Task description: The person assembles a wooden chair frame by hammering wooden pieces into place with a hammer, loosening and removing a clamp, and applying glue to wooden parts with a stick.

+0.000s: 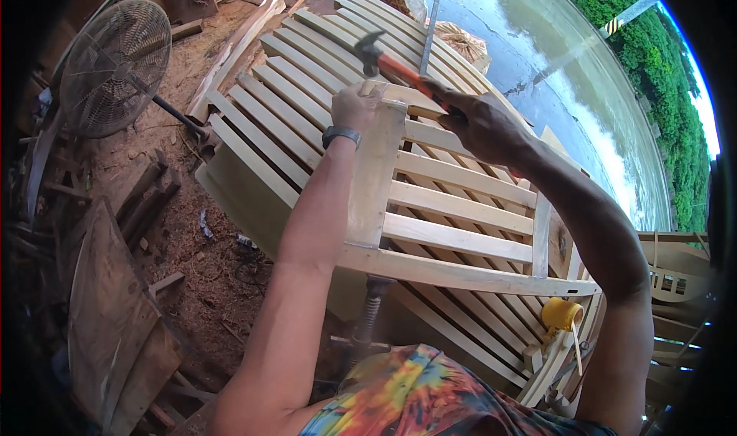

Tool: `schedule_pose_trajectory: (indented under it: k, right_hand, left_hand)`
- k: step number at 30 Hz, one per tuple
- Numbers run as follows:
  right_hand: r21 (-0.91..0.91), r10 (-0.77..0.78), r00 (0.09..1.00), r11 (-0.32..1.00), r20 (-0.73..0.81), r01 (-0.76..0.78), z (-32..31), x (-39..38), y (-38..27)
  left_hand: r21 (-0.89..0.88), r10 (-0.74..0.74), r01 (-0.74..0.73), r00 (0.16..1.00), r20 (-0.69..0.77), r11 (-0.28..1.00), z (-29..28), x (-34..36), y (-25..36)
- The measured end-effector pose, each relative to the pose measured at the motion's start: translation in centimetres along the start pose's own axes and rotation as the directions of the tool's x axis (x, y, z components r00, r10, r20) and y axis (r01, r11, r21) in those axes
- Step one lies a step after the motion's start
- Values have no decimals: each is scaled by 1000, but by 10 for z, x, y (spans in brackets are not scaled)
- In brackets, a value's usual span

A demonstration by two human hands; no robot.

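Landmark: slatted frame (461, 208), pale wood, mid-view; near rail gently bowed, slats roughly parallel.
Arms: left fairly straight up to the frame's far-left corner; right swings around the frame's right side, elbow bent, forearm angled back in toward the far edge.
Yellow cup (559, 313): smooth, tipped, just off the frame's near-right corner, thin pale stick beside it.
Threaded post (371, 307): dark metal, coarse spiral, just below the frame's near rail.
Left hand (357, 106): fingers curled at the frame's far-left corner; can't tell if anything is pinched. Dark wristband (342, 135) on that wrist.
Right hand (485, 125): above the frame's far edge, closed around the hammer grip, knuckles up.
Hammer (399, 69): orange-and-black handle, dark claw head just past the left fingertips, over the frame's far-left corner.
Room: gaps between the frame's slats show more wood below; open space between right forearm and the frame's right end.
Slat rows (295, 98): straight, squared edges, narrow dark gaps; below and beyond the frame.
Floor (219, 282): reddish, crumbly, scraps strewn, left of the frame.
Fan (117, 67): round wire cage, far left of the frame.
Water (553, 52): brownish, glare-streaked, beyond the frame; leafy green bank (660, 106) behind it.
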State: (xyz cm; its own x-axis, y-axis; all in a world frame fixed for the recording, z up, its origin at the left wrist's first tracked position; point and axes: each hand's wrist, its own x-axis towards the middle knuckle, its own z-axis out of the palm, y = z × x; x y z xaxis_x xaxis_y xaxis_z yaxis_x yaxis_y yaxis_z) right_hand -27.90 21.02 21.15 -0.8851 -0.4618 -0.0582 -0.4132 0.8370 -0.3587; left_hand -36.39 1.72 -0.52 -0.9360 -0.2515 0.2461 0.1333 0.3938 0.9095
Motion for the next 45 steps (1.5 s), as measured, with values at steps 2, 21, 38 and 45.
schedule_pose_trajectory:
  k: [2,21,38,45]
  right_hand:
    - [-69,64,987,996,145,-54,-1,5,4]
    - [-123,76,987,991,141,-59,-7,12,-7]
    - [-188,49,990,982,130,-24,-7,7,-10]
    - [40,-111,930,990,-351,134,-2,-1,-11]
  left_hand:
    - [9,-33,33,999,10,999,-1,-1,1]
    - [120,-41,40,999,9,992,-3,0,2]
    - [-589,41,234,909,414,774,0,-2,-31]
    - [-489,-22,282,882,471,826,-15,-3,-10]
